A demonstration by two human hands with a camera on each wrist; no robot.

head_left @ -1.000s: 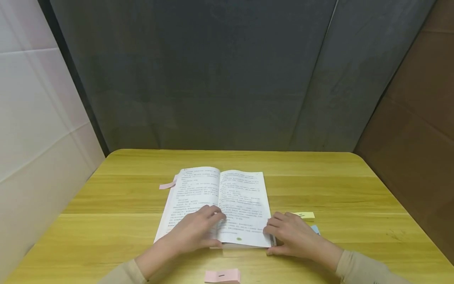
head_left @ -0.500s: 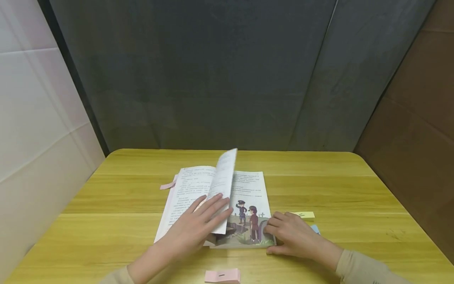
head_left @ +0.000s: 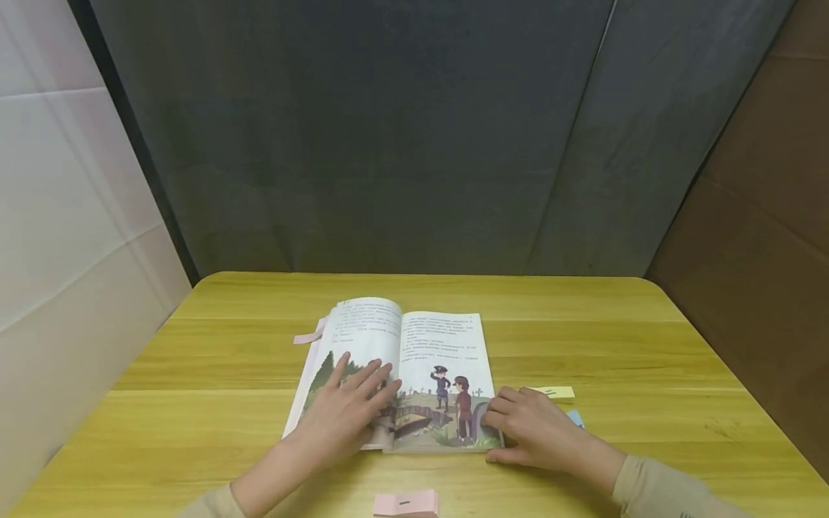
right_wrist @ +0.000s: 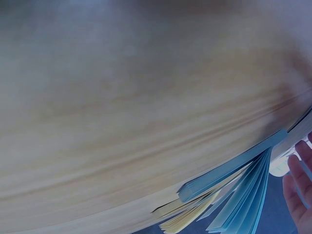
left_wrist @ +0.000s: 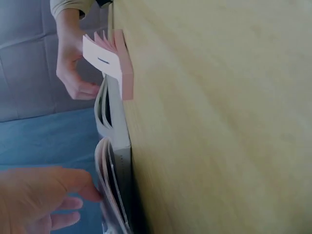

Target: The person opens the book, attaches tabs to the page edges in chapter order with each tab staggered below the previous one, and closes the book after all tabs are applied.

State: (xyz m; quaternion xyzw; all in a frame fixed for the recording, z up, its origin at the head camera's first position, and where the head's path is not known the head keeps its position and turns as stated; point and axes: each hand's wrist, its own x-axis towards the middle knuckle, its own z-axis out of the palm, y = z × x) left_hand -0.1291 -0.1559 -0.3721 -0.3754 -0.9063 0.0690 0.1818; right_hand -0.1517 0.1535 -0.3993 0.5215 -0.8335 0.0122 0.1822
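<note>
An open book (head_left: 442,344) lies on the table, both pages showing print above a coloured drawing with two uniformed figures on the right page. My left hand (head_left: 340,410) rests on the left page, fingers spread and nearly straight, covering part of the drawing. In the left wrist view its fingertips are at the raised pages (left_wrist: 109,180). My right hand (head_left: 534,428) holds the book's lower right edge, fingers curled over the page side and thumb at the corner. A pink paper strip (head_left: 308,337) sticks out past the book's left edge.
In front of the book lies a pink sticky-note pad (head_left: 404,502) with a short dark mark. Beyond my right hand are a yellow sticky-note pad (head_left: 557,393) and a partly hidden blue one (head_left: 576,418). A dark grey screen (head_left: 414,144) stands behind the wooden table (head_left: 648,345).
A page has turned over from right to left, uncovering the drawing. My left hand followed it leftward, its fingers spreading onto the page. My right hand stayed at the book's edge.
</note>
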